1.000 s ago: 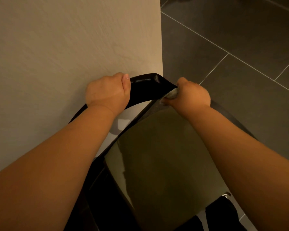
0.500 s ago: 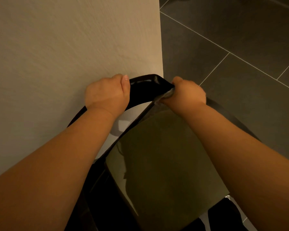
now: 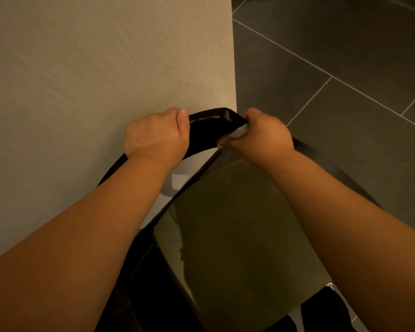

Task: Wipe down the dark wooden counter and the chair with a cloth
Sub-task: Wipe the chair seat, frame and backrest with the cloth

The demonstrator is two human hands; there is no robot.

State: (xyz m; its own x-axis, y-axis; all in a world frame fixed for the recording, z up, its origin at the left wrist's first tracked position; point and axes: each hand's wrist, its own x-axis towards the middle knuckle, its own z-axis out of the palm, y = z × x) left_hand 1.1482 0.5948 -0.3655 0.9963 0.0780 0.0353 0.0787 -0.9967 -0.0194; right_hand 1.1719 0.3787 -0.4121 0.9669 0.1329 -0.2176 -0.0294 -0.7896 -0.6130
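Chair's glossy black curved rail (image 3: 211, 121): L hand (image 3: 157, 137) gripping; R hand (image 3: 265, 134) clutching pale fuzzy cloth (image 3: 236, 134), edged left – wipe ongoing.

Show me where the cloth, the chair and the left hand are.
cloth (image 3: 236, 134), head view, the pale bunched edge that shows
chair (image 3: 211, 127), head view, the glossy black top rail of its back
left hand (image 3: 155, 138), head view, the back of the hand

No readable text, label or number anywhere (chair (image 3: 211, 123) and wall (image 3: 106, 68) are plain).
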